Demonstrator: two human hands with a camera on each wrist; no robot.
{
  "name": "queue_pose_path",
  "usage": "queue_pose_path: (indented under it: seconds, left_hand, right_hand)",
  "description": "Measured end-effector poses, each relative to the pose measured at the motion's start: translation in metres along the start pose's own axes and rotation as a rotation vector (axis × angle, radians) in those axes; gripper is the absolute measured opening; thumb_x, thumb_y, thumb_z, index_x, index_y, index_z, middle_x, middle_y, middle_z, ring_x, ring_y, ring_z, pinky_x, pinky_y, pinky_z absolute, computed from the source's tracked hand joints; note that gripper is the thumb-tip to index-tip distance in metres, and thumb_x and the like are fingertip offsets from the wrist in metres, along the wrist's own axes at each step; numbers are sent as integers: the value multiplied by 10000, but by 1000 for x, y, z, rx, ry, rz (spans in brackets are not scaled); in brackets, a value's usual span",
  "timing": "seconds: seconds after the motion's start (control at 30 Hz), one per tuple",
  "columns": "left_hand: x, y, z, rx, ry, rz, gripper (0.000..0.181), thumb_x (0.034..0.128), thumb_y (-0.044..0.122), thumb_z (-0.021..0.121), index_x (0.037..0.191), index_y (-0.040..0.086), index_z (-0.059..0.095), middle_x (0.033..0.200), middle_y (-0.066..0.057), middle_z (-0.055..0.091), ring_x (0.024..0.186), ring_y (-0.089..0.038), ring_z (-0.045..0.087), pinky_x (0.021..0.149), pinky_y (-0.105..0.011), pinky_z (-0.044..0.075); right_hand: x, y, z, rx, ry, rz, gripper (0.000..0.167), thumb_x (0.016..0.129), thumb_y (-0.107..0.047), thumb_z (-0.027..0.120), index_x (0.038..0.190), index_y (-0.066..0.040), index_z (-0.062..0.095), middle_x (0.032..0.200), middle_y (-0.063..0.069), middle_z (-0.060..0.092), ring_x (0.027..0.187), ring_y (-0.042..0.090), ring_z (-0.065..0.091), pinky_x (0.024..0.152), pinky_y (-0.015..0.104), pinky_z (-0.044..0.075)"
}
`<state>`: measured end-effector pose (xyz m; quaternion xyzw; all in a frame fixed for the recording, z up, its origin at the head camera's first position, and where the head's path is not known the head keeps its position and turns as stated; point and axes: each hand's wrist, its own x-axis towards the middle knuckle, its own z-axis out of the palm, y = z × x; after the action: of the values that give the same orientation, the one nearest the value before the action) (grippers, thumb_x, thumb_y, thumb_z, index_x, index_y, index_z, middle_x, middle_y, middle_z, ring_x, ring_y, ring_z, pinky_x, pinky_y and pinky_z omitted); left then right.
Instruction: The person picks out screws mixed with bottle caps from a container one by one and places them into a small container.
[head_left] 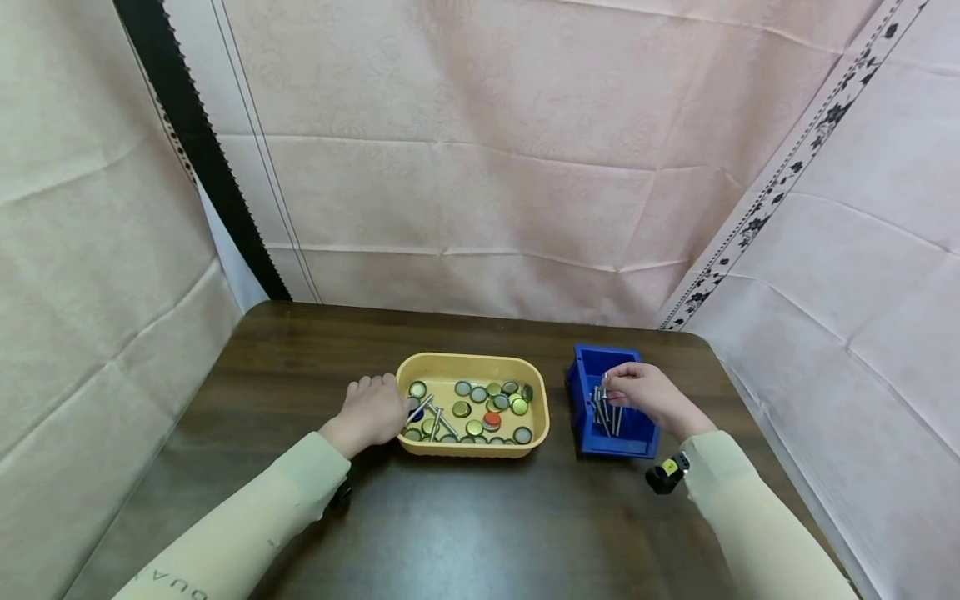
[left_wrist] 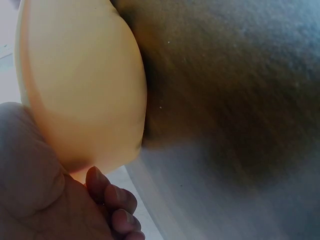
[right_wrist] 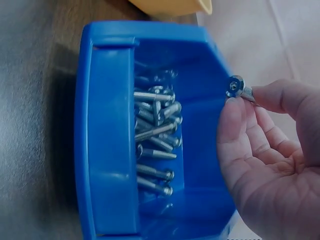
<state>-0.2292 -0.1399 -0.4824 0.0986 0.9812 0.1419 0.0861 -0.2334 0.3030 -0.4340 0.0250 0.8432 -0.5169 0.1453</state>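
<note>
My right hand (head_left: 636, 390) is over the blue bin (head_left: 617, 451). Its thumb and fingers pinch a bolt (right_wrist: 235, 87), with the socket head facing the right wrist camera. Inside the bin lies a heap of silver bolts (right_wrist: 156, 130). At the left end of a yellow tray (head_left: 480, 451), my left hand (head_left: 372, 410) grips the end wall, its fingertips (left_wrist: 120, 197) curled in the left wrist view. Several bottle caps (head_left: 474, 427) are spread over the tray floor, one of them red (head_left: 491, 420). A few bolts (head_left: 435, 422) lie at the tray's left side.
Both containers stand on a dark wooden table (head_left: 465, 525), the blue bin to the right of the tray with a gap between them. Pale cloth (head_left: 480, 167) hangs behind the table and along both sides.
</note>
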Motion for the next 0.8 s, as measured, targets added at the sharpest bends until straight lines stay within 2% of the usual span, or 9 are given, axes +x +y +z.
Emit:
queue_pose_path:
  seconds: [0.23, 0.53, 0.8]
  left_hand:
    - [1, -1, 3, 4, 4, -1, 378, 990, 363, 455, 1003, -14, 491, 818, -116, 467, 831, -312, 413, 776, -458, 309]
    - [2, -1, 3, 14, 3, -1, 410, 986, 391, 462, 1009, -17, 488, 843, -124, 471, 840, -313, 416, 787, -467, 312]
    - [2, -1, 5, 12, 11, 8, 398, 986, 394, 467, 983, -4, 482, 829, -118, 465, 830, -311, 413, 776, -460, 307]
  right_hand:
    - [-4, 3, -4, -26, 9, 24, 323, 991, -190, 553, 1171, 78, 553, 1145, 235, 590, 1035, 369, 584, 899, 446, 484]
    - [-4, 5, -3, -10, 26, 20, 299, 980, -158, 564, 1147, 90, 553, 1120, 237, 599, 1045, 390, 587, 885, 438, 493]
    - [-3, 9, -3, -1, 21, 11, 310, 981, -138, 556, 1182, 98, 538, 1190, 263, 576, 1100, 395, 576, 899, 424, 486]
